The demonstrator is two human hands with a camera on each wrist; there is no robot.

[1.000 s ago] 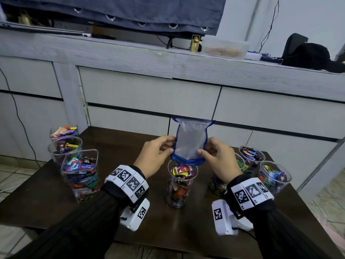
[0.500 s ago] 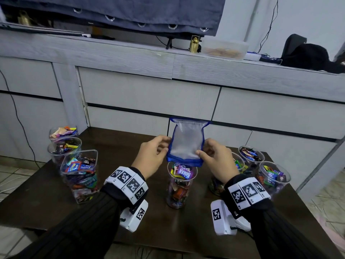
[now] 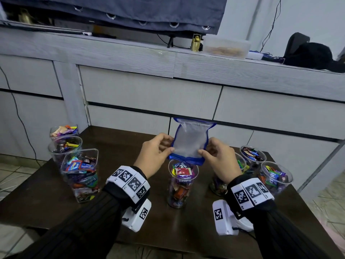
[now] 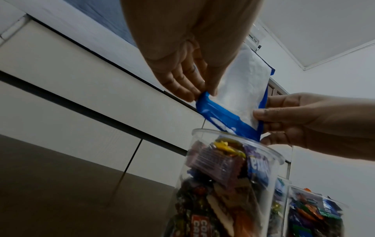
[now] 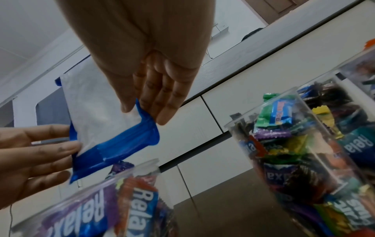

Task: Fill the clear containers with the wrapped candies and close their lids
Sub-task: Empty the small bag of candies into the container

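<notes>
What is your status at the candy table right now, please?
Left hand and right hand pinch the blue bag, upside down over the middle container. Container full of candies, no lid on. Nothing in the way.

You can read "Relax" on candy wrappers (image 5: pixel 140 206) in the middle cup (image 3: pixel 182 186) and in the far right cup (image 3: pixel 276 176).
</notes>
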